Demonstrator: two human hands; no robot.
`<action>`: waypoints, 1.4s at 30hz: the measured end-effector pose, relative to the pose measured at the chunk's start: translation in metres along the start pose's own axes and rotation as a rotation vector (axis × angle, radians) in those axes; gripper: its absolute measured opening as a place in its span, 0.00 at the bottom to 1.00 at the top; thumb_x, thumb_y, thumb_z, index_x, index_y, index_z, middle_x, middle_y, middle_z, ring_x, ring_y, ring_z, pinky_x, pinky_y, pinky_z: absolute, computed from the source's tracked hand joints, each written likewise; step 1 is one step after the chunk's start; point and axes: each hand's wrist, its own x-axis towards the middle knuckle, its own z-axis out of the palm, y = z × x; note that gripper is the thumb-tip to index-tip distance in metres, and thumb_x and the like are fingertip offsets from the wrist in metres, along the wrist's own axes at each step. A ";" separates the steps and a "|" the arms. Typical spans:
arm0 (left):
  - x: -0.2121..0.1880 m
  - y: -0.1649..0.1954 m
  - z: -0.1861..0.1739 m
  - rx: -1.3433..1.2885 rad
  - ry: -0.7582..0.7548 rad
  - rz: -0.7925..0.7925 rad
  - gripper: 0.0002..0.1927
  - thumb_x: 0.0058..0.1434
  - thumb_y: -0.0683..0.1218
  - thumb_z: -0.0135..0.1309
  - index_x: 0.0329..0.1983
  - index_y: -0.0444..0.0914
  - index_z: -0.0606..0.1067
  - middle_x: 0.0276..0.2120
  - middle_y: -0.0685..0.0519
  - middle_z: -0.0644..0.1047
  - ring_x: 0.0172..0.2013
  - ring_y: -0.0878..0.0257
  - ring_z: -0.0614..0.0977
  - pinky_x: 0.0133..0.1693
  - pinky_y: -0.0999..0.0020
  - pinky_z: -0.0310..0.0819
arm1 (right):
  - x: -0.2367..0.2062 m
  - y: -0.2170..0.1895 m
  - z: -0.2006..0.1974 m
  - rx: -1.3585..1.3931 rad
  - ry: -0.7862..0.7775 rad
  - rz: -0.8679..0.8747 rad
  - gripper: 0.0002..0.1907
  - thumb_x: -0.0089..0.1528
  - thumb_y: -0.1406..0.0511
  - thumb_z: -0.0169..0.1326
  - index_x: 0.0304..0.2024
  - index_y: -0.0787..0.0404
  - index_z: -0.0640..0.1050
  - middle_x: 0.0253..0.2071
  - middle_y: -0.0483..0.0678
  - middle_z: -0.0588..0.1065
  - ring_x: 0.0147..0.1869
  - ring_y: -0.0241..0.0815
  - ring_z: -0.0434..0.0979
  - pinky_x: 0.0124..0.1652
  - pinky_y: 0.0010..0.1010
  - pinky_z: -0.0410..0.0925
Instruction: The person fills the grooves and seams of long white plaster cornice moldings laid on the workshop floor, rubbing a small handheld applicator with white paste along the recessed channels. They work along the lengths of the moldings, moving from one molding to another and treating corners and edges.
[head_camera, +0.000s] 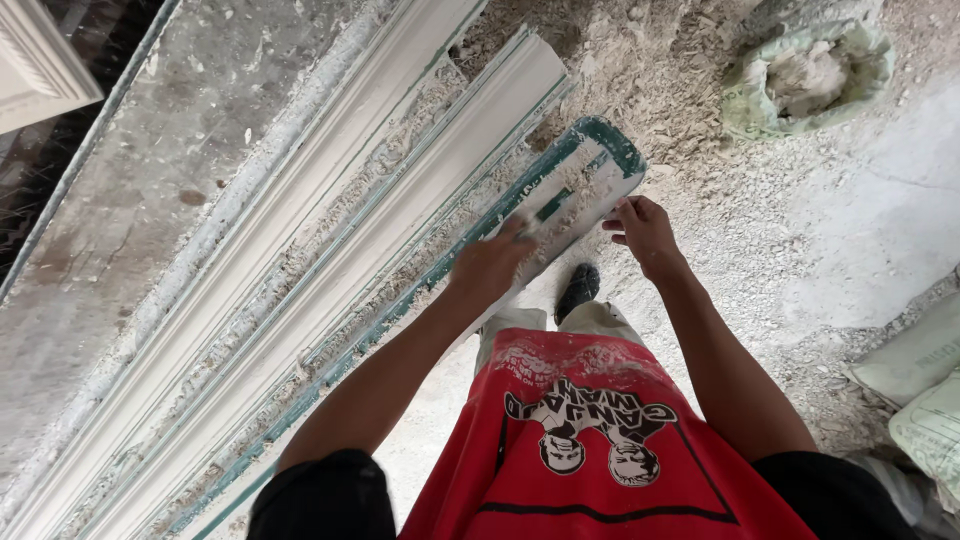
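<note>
- I see a long green mould (575, 180) running from the near left up to the far centre, its rounded end just ahead of both hands.
- The mould's rim is teal-green, chipped and smeared; its inner channel is caked with white plaster crust and crumbs.
- My left hand (490, 262) lies on the mould's channel, fingers curled down onto something small and pale; I cannot tell what it is.
- My right hand (645, 232) touches the mould's right edge near the rounded end, fingers loosely bent, gripping nothing that I can make out.
- Left of the mould lie white plaster cornice lengths (330, 250), parallel to it.
- Beyond, at the far right, an open sack (805, 75) of white powder sits on the dusty floor (830, 230).
</note>
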 end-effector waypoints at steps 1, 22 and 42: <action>-0.008 -0.001 0.001 0.023 0.024 0.011 0.28 0.61 0.35 0.50 0.59 0.56 0.76 0.73 0.48 0.61 0.32 0.55 0.87 0.29 0.61 0.83 | -0.001 0.001 0.000 0.009 0.000 -0.005 0.17 0.73 0.59 0.43 0.52 0.66 0.74 0.47 0.53 0.79 0.52 0.46 0.81 0.49 0.38 0.74; 0.107 0.051 -0.018 0.019 0.158 0.083 0.18 0.67 0.41 0.51 0.56 0.51 0.78 0.72 0.47 0.64 0.36 0.55 0.87 0.34 0.59 0.82 | 0.000 -0.007 -0.003 -0.064 -0.045 -0.008 0.17 0.73 0.58 0.44 0.50 0.65 0.76 0.46 0.52 0.80 0.52 0.44 0.82 0.49 0.39 0.75; 0.102 0.072 -0.051 0.085 0.020 -0.003 0.21 0.66 0.41 0.48 0.60 0.50 0.77 0.72 0.46 0.63 0.46 0.52 0.84 0.45 0.54 0.83 | -0.009 -0.027 0.003 -0.064 -0.014 -0.022 0.19 0.73 0.55 0.44 0.50 0.64 0.77 0.46 0.51 0.81 0.51 0.44 0.82 0.49 0.39 0.74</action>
